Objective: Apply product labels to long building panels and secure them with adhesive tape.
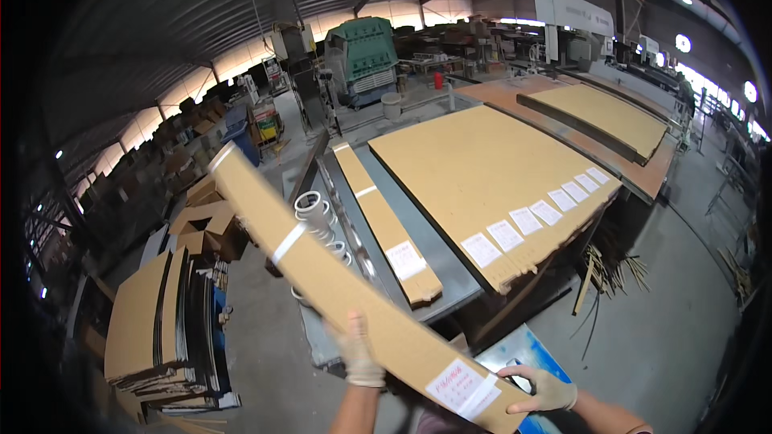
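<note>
A long, narrow cardboard package (338, 281) slants across the view from the upper left to the lower right. A white strap crosses it, and a white label is stuck near its near end. My left hand (359, 354), in a pale glove, grips its left edge from below with the thumb on top. At the near end, my right hand (540, 388), also gloved, is closed round the right edge. Just beyond, a similar strapped cardboard package (382, 221) lies on the grey table (418, 201). Beside that rests a wide stack of cardboard (490, 185) with several labels.
Rolls of white strapping (314, 209) stand left of the table. Cardboard sheets (145, 313) are stacked at the left, near an open carton (211, 229). Another cardboard stack (599, 116) sits on a far-right table. Loose strips (607, 269) lie on the floor.
</note>
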Tool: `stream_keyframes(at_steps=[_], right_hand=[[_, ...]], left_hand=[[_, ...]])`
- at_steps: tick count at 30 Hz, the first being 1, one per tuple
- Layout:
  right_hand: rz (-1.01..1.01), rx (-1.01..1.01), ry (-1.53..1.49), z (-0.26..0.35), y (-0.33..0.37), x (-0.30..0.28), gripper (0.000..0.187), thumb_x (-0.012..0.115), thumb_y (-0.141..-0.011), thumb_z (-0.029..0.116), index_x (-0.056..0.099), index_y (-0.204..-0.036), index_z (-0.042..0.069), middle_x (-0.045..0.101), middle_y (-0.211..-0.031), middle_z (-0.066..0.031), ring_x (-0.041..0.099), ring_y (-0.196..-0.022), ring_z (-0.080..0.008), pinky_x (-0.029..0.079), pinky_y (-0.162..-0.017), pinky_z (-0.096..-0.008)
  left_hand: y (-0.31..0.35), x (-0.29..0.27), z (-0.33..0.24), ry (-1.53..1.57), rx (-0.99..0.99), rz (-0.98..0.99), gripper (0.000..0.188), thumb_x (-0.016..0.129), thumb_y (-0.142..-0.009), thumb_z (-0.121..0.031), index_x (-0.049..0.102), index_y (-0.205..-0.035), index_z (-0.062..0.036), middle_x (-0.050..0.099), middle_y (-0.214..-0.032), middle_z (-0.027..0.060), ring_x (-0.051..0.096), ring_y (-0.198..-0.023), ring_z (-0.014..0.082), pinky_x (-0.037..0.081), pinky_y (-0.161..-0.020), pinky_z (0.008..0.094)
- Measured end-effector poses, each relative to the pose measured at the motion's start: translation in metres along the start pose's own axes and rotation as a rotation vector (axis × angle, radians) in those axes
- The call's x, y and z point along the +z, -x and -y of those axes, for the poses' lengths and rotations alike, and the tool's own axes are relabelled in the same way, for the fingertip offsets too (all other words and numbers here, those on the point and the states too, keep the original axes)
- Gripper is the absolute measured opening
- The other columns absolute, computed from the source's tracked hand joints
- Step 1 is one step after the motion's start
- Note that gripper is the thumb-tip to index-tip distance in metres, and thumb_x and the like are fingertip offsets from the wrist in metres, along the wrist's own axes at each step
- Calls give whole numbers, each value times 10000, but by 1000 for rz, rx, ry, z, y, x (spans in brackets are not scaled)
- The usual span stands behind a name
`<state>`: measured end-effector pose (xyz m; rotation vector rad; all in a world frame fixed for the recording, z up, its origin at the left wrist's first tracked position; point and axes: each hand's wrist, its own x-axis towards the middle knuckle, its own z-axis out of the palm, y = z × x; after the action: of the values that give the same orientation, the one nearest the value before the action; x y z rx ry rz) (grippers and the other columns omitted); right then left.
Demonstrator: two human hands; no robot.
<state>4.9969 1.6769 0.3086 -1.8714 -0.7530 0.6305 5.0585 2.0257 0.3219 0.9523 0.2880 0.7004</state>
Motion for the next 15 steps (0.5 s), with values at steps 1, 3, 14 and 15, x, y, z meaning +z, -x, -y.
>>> stream_keyframes(at_steps=[1,3,14,15], right_hand=[[-127,5,-34,1,-25,1,785,834,-761,308,475,-1381,-13,560,-1346,-168,507,-1280,-253,386,-1075,-341],[-364,-55,-38,7,-78,-10,770,837,-757,315,502,-1364,-21,586,-1306,-190,549,-1232,-254,397,-1067,-350],[-304,118,177,-22,-326,-85,724,703,-842,455,500,-1348,-21,613,-1227,-263,599,-1164,-326,460,-987,-384],[-191,349,384,-19,-315,-94,732,671,-854,498,499,-1350,-13,614,-1211,-284,610,-1141,-352,478,-960,-398]], left_hand=[[-7,13,22,-144,86,69,611,621,-944,-100,284,-1452,-57,522,-1280,117,563,-1102,229,511,-938,387],[-56,38,61,-264,166,154,606,632,-941,-102,308,-1450,-52,527,-1285,115,557,-1106,218,500,-948,378],[-338,32,226,-864,8,189,568,707,-911,-247,464,-1359,3,612,-1218,144,570,-1135,269,455,-987,389],[-332,48,230,-785,-85,222,600,703,-909,-250,437,-1380,11,593,-1251,164,554,-1168,283,433,-1012,395]])
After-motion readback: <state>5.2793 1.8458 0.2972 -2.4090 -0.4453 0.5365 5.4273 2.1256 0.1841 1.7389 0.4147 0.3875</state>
